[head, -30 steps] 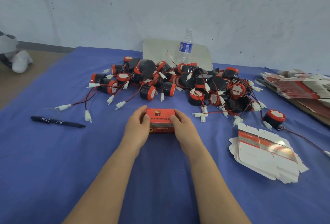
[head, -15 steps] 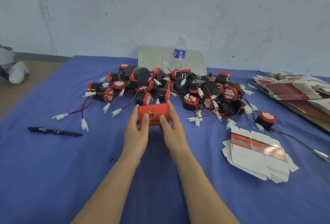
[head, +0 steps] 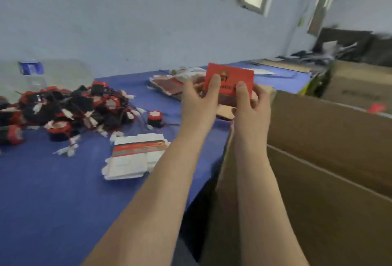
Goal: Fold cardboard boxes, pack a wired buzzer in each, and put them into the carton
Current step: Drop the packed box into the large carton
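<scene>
Red box (head: 230, 80), a second ago on the tabletop (head: 53, 191) by the buzzers (head: 74, 106), is now raised, gripped between left hand (head: 199, 100) and right hand (head: 252, 104), just beside the carton (head: 328, 138); dropping it in looks next.

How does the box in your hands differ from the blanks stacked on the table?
The red box is folded into shape; the stack of blanks lies flat, unfolded. The red box is held up by the left hand and right hand; the stack of blanks rests on the blue table. The red box shows a red face; the stack of blanks looks mostly white with a red band. Both are printed cardboard.
</scene>
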Tool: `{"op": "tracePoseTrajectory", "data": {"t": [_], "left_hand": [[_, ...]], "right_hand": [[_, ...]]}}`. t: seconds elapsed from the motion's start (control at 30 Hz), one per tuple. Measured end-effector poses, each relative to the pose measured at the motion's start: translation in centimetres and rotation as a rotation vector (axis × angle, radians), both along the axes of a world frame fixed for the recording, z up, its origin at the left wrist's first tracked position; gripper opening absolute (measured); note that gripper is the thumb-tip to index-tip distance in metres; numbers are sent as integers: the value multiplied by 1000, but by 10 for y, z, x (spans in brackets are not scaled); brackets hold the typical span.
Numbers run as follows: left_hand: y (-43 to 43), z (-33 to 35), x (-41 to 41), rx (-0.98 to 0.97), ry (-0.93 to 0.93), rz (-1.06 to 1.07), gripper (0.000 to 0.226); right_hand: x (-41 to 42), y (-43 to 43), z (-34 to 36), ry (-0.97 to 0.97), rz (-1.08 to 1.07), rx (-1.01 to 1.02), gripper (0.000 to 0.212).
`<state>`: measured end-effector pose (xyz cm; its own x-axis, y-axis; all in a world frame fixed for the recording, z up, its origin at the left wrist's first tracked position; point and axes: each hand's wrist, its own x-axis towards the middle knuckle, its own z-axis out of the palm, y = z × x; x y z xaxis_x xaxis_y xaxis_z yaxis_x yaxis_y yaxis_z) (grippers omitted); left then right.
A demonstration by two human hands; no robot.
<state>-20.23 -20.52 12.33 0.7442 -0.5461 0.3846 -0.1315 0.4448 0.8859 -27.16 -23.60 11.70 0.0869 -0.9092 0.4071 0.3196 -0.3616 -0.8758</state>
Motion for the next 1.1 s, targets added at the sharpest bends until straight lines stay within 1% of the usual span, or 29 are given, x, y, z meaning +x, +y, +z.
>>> {"op": "tracePoseTrajectory", "data": {"t": [0.07, 0.1, 0.13, 0.17, 0.2, 0.23, 0.27, 0.3, 0.37, 0.4, 0.43, 0.47, 0.5, 0.53, 0.57, 0.63, 0.67, 0.73, 0.8, 0.83, 0.9, 0.93, 0.97, 1.03, 1.07, 1.1], "left_hand": [[-41, 6, -51, 116, -102, -85, 24], [-57, 5, -73, 210, -190, -128, 25], [-69, 2, -92, 336, -323, -157, 26], [-78, -3, -106, 483, -478, -173, 28], [-84, -9, -116, 603, -594, -181, 30], [-86, -15, -121, 654, -650, -175, 28], [-86, -20, -122, 616, -647, -163, 25], [-81, -24, -121, 514, -597, -143, 22], [-66, -26, -109, 277, -434, -51, 19], [-58, -27, -98, 195, -370, 14, 19], [-50, -28, -82, 145, -319, 80, 18], [-41, -31, -63, 121, -286, 148, 17], [-32, -35, -41, 121, -262, 215, 17], [-21, -42, -16, 150, -246, 285, 17], [-9, -50, 11, 216, -231, 356, 17], [17, -74, 62, 425, -178, 472, 23], [30, -87, 83, 537, -135, 509, 29], [53, -112, 115, 722, -39, 525, 36], [66, -130, 129, 845, 6, 466, 35], [70, -134, 133, 877, 7, 422, 33], [76, -139, 137, 890, -16, 390, 28], [77, -140, 140, 872, -20, 408, 26], [79, -139, 143, 834, 3, 445, 27], [85, -135, 149, 717, 90, 523, 35], [87, -133, 151, 664, 107, 537, 39], [89, -130, 152, 625, 99, 516, 36]], "right_hand": [[-56, -31, 7, 216, -277, -39, 30], [-81, -45, 5, 344, -402, -38, 32], [-102, -55, 2, 465, -496, -5, 36], [-119, -61, -2, 571, -561, 55, 42], [-129, -61, -7, 648, -604, 106, 49], [-133, -59, -12, 680, -642, 108, 53], [-133, -54, -17, 656, -679, 47, 53], [-128, -47, -21, 585, -699, -57, 50], [-111, -32, -26, 352, -643, -248, 38], [-99, -26, -27, 232, -567, -296, 32], [-85, -21, -29, 142, -469, -303, 27], [-68, -17, -33, 99, -356, -283, 24], [-50, -12, -39, 114, -243, -248, 25], [-28, -7, -46, 179, -122, -201, 26], [-5, -1, -56, 284, 3, -153, 26], [39, 9, -80, 556, 190, -96, 29], [57, 14, -91, 682, 242, -86, 32], [85, 20, -111, 871, 310, -91, 34], [102, 26, -127, 1014, 329, -144, 29], [109, 29, -133, 1090, 318, -180, 26], [119, 36, -142, 1225, 260, -269, 28], [121, 38, -144, 1256, 223, -307, 30], [123, 40, -146, 1254, 193, -333, 32], [123, 44, -145, 1181, 168, -338, 32], [123, 45, -143, 1132, 172, -324, 31], [123, 45, -141, 1082, 185, -302, 29]]}}
